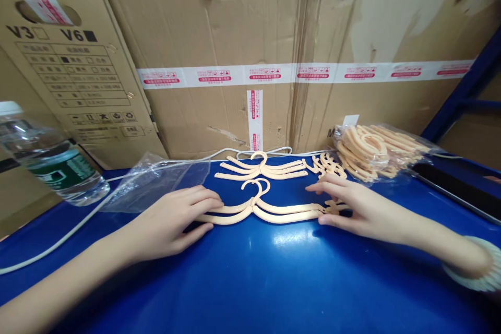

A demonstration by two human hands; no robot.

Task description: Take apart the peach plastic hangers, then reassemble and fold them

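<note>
Grip: left hand (172, 219) laid over the left ends of the near hangers (253, 209), fingers on top, thumb toward the near edge; cannot tell whether clamped or merely resting. Right hand (354, 206) at the right ends of the near hangers, thumb and forefinger spread apart.

Near hangers: two, pale peach, one behind the other, flat on the blue bench (250, 282), hooks pointing away. Just beside their right ends: small pieces (334, 207), partly hidden by the right hand.

Handling (judged by look): probably moulded plastic, light, fairly stiff, smooth enough to slide. Weakest, most likely, at hook and slender tips. Take hold at the thick central joint; beware of hooks catching on each other.

Directly beyond the near hangers: far hangers (261, 169), closely stacked. Beyond, to the right: loose pieces (329, 164), then bagged hangers (376, 148). To the left of the near hangers: clear plastic bag (164, 182) and bottle (62, 172), green label too blurred to read.

Markings behind the near hangers: to the left, printed carton (94, 104) with "V3" (blank box), "V6" (filled box), small Chinese table, handling icons. Directly behind, large carton (219, 26) with white tape (233, 74); red print too small to read surely.
</note>
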